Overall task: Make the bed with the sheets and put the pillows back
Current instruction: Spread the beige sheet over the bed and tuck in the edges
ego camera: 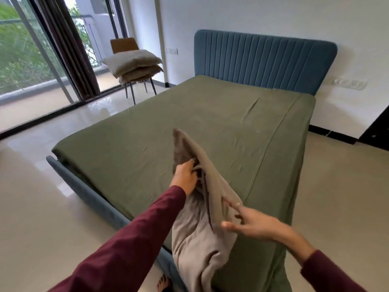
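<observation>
Over the near corner of the bed: a bunched grey-beige cloth sheet (202,218) hangs from the hands, its lower folds draping past the mattress edge toward the floor.
Left hand (186,177): fingers curled tight into the upper part of the cloth, which rises to a peak just above the fist and falls away below it.
Right hand (252,224): fingers straight and spread, fingertips against the cloth's right edge; it seems to touch rather than clasp, though the fold hides part of the contact.
Bed: a smooth olive-green fitted sheet (210,127) covers the mattress, before a blue ribbed upholstered headboard (265,60).
Pillows: two beige pillows (132,65) stacked on a brown chair (124,45) by the window, well apart from the bed.
</observation>
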### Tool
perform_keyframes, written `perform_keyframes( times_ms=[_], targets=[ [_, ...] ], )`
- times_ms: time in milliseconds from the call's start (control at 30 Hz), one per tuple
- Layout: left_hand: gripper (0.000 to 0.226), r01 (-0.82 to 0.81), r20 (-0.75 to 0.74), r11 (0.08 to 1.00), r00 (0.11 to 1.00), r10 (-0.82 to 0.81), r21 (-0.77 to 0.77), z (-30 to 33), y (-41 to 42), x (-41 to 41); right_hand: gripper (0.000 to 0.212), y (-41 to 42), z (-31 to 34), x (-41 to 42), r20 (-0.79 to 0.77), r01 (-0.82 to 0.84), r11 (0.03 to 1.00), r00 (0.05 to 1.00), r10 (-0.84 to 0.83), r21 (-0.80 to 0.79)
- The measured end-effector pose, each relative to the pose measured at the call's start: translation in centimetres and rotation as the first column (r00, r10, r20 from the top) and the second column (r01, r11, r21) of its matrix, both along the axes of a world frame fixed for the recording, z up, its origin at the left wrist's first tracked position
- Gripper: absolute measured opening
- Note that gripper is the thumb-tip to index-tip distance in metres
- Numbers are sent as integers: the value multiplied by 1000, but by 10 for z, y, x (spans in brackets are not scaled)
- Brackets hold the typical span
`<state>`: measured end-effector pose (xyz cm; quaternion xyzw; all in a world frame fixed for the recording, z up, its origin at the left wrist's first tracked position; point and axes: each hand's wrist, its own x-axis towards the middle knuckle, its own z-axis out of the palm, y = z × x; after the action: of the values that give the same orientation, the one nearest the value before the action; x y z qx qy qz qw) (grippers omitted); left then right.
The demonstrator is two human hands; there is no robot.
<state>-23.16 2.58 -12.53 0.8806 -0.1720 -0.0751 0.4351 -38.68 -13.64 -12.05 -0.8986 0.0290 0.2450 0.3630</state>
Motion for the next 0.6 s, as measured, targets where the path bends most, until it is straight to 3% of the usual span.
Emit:
perform_keyframes(
  times_ms=[67, 133, 200, 300, 367, 433, 533, 600],
  targets=[
    [28, 180, 30, 981, 983, -183, 68, 2, -13, -22, 98, 16, -6, 10, 117, 275, 898, 936, -332, 344],
    [30, 355, 61, 911, 925, -374, 212, -1, -21, -40, 97, 20, -10, 29, 97, 466, 730, 807, -582, 500],
    [30, 414, 68, 857, 889, -454, 307, -2, -23, -53, 103, 22, -19, 40, 47, 617, 649, 708, -705, 445],
    [33, 453, 72, 800, 852, -518, 393, -9, -23, -52, 60, 20, -24, 43, 115, 716, 649, 644, -756, 257],
    [45, 472, 73, 739, 818, -570, 482, -9, -20, -48, 45, 10, -25, 45, 101, 790, 544, 539, -836, 283],
    [44, 448, 68, 649, 790, -610, 615, -2, -12, -40, 42, -8, -24, 47, -53, 840, 300, 361, -931, 453],
    [39, 354, 33, 515, 800, -600, 780, 28, 7, -1, 52, -44, -6, 47, -268, 784, -74, 120, -956, 617],
    [38, 243, 79, 460, 813, -577, 854, 64, 21, 42, 40, -72, 17, 48, -334, 678, -227, 29, -942, 699]
  ],
)
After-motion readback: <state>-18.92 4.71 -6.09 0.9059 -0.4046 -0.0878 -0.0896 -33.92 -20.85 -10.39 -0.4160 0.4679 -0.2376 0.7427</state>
